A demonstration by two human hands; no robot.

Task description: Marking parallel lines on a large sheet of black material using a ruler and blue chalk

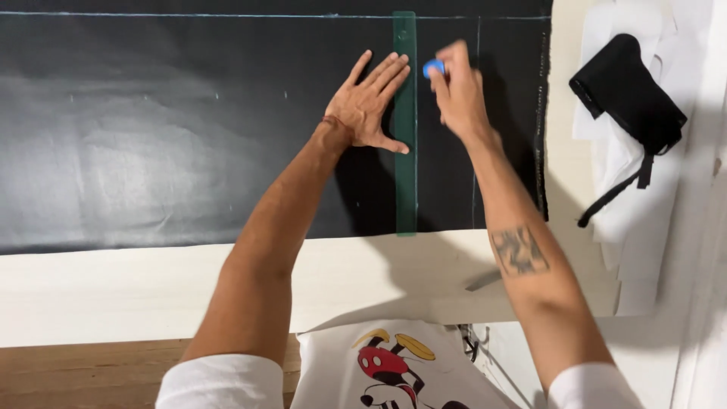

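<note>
A large sheet of black fabric (151, 129) lies flat on a white table (136, 288), marked with thin chalk lines. A long green see-through ruler (406, 182) lies across it, running away from me. My left hand (371, 102) presses flat on the fabric, fingers spread, thumb and fingertips touching the ruler's left edge. My right hand (458, 91) is closed on a small blue piece of tailor's chalk (432, 68), held at the ruler's right edge near its far end.
A rolled black cloth with a dangling strap (628, 95) rests on white paper sheets (644, 227) at the right. The fabric's right edge (542, 113) stops short of them. Wooden floor (91, 375) shows below the table's near edge.
</note>
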